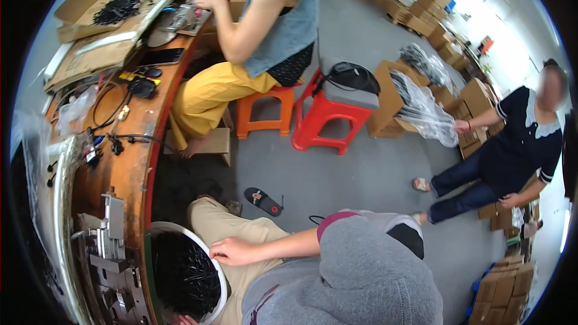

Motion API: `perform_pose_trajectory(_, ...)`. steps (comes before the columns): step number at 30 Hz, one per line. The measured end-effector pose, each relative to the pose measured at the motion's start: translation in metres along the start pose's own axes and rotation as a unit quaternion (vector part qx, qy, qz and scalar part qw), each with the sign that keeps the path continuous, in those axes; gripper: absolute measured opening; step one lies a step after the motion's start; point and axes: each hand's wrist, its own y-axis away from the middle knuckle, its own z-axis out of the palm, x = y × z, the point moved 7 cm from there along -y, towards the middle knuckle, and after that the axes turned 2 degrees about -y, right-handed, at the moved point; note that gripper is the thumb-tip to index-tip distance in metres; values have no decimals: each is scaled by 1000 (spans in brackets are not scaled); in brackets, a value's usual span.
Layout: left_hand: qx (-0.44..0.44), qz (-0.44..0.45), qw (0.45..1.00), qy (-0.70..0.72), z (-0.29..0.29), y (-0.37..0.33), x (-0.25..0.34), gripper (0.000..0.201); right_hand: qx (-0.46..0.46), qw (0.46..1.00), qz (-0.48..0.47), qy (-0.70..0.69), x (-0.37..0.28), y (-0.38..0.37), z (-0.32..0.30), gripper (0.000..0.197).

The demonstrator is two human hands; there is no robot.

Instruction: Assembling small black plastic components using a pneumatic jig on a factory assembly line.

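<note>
A white round bucket [224, 286] stands against the workbench, between my knees. It holds a heap of thin black parts [191, 274], too tangled to tell their exact kind. My right hand [233, 251] is at the bucket's rim, fingers bent down over the edge nearest my leg. Only a small part of my left hand [185, 320] shows at the lower edge, by the bucket's near side; its fingers are mostly cut off. On the bench beside the bucket stands a metal clamping fixture [111, 235].
Cables [111, 105], a phone [162, 56] and a cardboard tray [78, 15] of black parts lie along the bench. A seated co-worker [271, 30] handles small items there. Red stool [337, 108], slipper [263, 201] and cartons stand around. Another person [512, 138] stands right, touching plastic wrapping.
</note>
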Motion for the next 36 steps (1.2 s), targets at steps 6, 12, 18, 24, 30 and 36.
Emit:
perform_pose_trajectory(6, -58, 28, 987, 147, -36, -53, 32, 24, -25, 995, -67, 77, -6, 5, 10, 5)
perform_pose_trajectory(12, -42, 17, 989, 138, -26, -55, 28, 22, -41, 993, -57, 94, -8, 5, 17, 6)
perform_pose_trajectory(18, -37, -13, 986, 160, -6, -56, 5, 20, -27, 993, -68, 98, -4, 7, 15, 5)
perform_pose_trajectory(24, -33, -15, 985, 168, -6, -57, 4, 17, -47, 990, -74, 106, -7, 5, 13, 6)
perform_pose_trajectory(30, -22, -15, 987, 158, -13, -60, 6, 15, -54, 989, -77, 114, -3, 5, 21, 6)
perform_pose_trajectory(36, -4, -17, 988, 155, -24, -64, 4, 14, -65, 989, -64, 116, -7, 6, 21, 5)
